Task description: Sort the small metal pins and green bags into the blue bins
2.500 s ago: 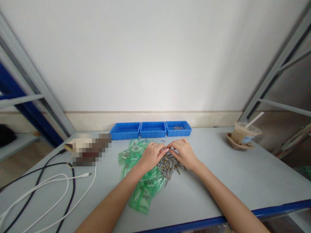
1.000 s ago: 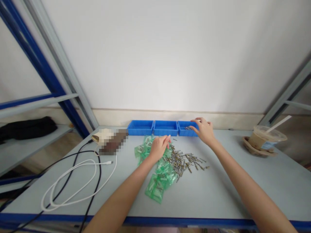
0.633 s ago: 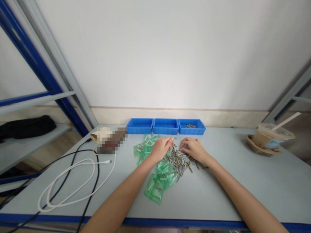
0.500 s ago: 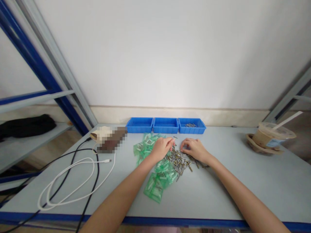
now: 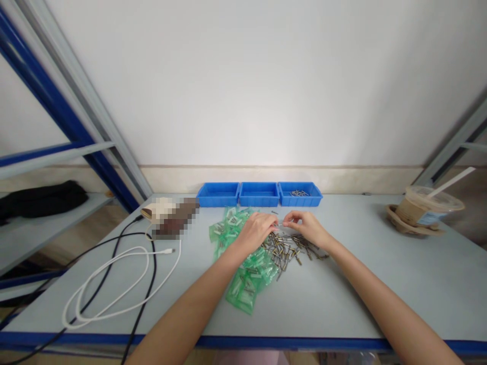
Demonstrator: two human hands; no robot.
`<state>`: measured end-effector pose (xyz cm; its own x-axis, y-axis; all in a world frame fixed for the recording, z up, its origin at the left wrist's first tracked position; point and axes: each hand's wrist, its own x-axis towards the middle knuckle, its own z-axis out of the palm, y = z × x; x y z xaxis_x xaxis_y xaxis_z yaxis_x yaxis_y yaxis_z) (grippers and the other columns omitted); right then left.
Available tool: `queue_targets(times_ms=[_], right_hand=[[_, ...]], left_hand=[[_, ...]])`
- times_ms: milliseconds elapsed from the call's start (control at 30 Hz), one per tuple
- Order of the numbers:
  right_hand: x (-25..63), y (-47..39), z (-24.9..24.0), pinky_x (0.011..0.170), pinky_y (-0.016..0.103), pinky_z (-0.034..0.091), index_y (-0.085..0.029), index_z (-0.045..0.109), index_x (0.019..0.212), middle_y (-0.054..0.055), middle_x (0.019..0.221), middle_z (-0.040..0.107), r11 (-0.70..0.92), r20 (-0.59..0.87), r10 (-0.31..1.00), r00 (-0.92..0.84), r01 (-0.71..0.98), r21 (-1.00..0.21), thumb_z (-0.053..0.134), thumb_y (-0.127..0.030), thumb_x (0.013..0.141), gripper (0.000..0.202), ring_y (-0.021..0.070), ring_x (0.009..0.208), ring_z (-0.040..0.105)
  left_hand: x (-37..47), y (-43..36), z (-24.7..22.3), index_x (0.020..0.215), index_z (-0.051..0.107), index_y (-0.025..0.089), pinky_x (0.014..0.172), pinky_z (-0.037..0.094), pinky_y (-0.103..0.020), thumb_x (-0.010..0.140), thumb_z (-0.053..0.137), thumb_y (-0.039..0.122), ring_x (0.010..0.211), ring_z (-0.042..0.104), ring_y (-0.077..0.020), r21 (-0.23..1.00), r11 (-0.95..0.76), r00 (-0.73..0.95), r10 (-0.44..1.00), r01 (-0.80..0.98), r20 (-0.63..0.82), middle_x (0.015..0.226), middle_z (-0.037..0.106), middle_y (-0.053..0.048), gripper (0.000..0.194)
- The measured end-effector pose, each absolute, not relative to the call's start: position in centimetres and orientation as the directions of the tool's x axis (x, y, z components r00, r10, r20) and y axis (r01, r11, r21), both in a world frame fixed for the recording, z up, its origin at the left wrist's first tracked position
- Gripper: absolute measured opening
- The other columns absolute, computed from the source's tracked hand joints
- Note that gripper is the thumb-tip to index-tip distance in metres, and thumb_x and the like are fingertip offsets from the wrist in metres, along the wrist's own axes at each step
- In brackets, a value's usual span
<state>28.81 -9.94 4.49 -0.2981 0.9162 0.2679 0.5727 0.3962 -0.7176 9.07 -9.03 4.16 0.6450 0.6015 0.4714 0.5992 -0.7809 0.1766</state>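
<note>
My left hand (image 5: 258,232) is closed above the green plastic packets (image 5: 243,291), its fingers curled and their tips partly hidden. Facing it, my right hand (image 5: 309,229) has thumb and forefinger pinched together. A thin metal pin (image 5: 280,224) spans the narrow gap between both sets of fingertips; its exact kind is too small to make out. Below the hands lies a loose pile of slim silver and brass-coloured metal pins (image 5: 283,256), like screws or bolts. The packets, with similar pieces inside, spread under and left of my left wrist.
Three blue bins stand in a row at the back; the right bin (image 5: 300,203) has some metal pins in it. A white cable (image 5: 110,304) and black cables lie at the left, near a pixelated object. A lidded cup (image 5: 422,210) with a straw sits in a cardboard holder at the right.
My right hand has lifted a little off the pile and turned toward my left hand. The fingertips are closer together, with the thin metal pin now showing between them.
</note>
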Motion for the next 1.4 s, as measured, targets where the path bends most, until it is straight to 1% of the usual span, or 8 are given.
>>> queue_targets(times_ms=[133,400,567,800,1000,1200,1300,1400], right_hand=[[28.5,-10.1,4.5,0.063,0.026,0.041,-0.018,0.064,0.076,0.002,0.075,0.066,0.387,0.259,0.917,-0.305,0.517,-0.764,0.054,-0.037,0.077,0.022,0.0153,0.068,0.056],[28.0,-10.7,5.5,0.061,0.025,0.042,-0.016,0.064,0.077,0.002,0.075,0.066,0.407,0.286,0.906,-0.312,0.457,-0.791,0.057,-0.036,0.077,0.021,0.0144,0.067,0.056],[27.9,-11.5,6.5,0.069,0.027,0.043,-0.020,0.065,0.090,0.002,0.090,0.068,0.520,0.356,0.850,-0.389,0.500,-0.693,0.054,-0.035,0.080,0.021,0.0163,0.079,0.060],[27.7,-12.4,7.0,0.072,0.030,0.034,-0.023,0.065,0.088,0.001,0.085,0.069,0.594,0.466,0.779,-0.420,0.734,-0.330,0.048,-0.031,0.086,0.019,0.0151,0.068,0.060],[27.9,-12.3,7.1,0.071,0.030,0.029,-0.022,0.063,0.089,0.002,0.087,0.069,0.583,0.465,0.775,-0.429,0.770,-0.261,0.043,-0.030,0.089,0.022,0.0153,0.071,0.060],[28.0,-12.2,6.7,0.069,0.028,0.027,-0.022,0.060,0.093,0.001,0.085,0.068,0.611,0.480,0.733,-0.482,0.776,-0.154,0.044,-0.028,0.089,0.017,0.0141,0.068,0.058],[27.9,-12.2,6.6,0.068,0.028,0.026,-0.020,0.060,0.090,0.002,0.080,0.068,0.624,0.492,0.707,-0.508,0.776,-0.096,0.044,-0.026,0.089,0.017,0.0146,0.068,0.057],[27.8,-12.3,6.7,0.068,0.028,0.026,-0.020,0.059,0.088,0.001,0.080,0.067,0.618,0.497,0.715,-0.492,0.777,-0.119,0.045,-0.026,0.088,0.015,0.0130,0.065,0.056]], left_hand=[[9.0,-9.1,4.5,0.095,0.056,0.019,0.077,0.036,-0.031,0.087,0.049,0.025,0.083,0.056,-0.0180,0.100,-0.793,0.659,0.562,0.600,0.499,0.086,0.063,-0.003,0.012],[9.1,-9.7,5.1,0.083,0.059,0.016,0.072,0.034,-0.030,0.092,0.037,0.029,0.076,0.054,-0.0173,-0.001,-0.793,0.682,0.524,0.610,0.510,0.075,0.061,-0.004,0.027],[9.1,-9.5,4.9,0.079,0.059,0.016,0.072,0.035,-0.030,0.093,0.033,0.032,0.075,0.054,-0.0176,0.083,-0.776,0.642,0.572,0.625,0.510,0.074,0.061,-0.005,0.034],[9.2,-9.8,5.1,0.077,0.057,0.016,0.070,0.037,-0.029,0.092,0.034,0.036,0.069,0.054,-0.0156,0.235,-0.780,0.625,0.611,0.580,0.486,0.068,0.059,-0.002,0.034],[9.4,-9.8,5.3,0.082,0.058,0.018,0.071,0.037,-0.027,0.089,0.045,0.033,0.067,0.055,-0.0147,0.338,-0.756,0.570,0.649,0.561,0.505,0.065,0.060,0.002,0.021],[9.6,-9.6,5.2,0.070,0.056,0.018,0.072,0.037,-0.026,0.091,0.040,0.024,0.066,0.056,-0.0136,0.446,-0.716,0.545,0.698,0.537,0.465,0.061,0.061,0.004,0.026],[9.6,-9.6,5.1,0.070,0.056,0.018,0.071,0.037,-0.025,0.091,0.039,0.027,0.064,0.056,-0.0129,0.484,-0.704,0.540,0.710,0.520,0.453,0.060,0.060,0.004,0.028],[9.6,-9.6,5.1,0.078,0.057,0.019,0.067,0.038,-0.024,0.090,0.042,0.032,0.062,0.056,-0.0130,0.496,-0.700,0.538,0.714,0.515,0.448,0.060,0.060,0.004,0.024]])
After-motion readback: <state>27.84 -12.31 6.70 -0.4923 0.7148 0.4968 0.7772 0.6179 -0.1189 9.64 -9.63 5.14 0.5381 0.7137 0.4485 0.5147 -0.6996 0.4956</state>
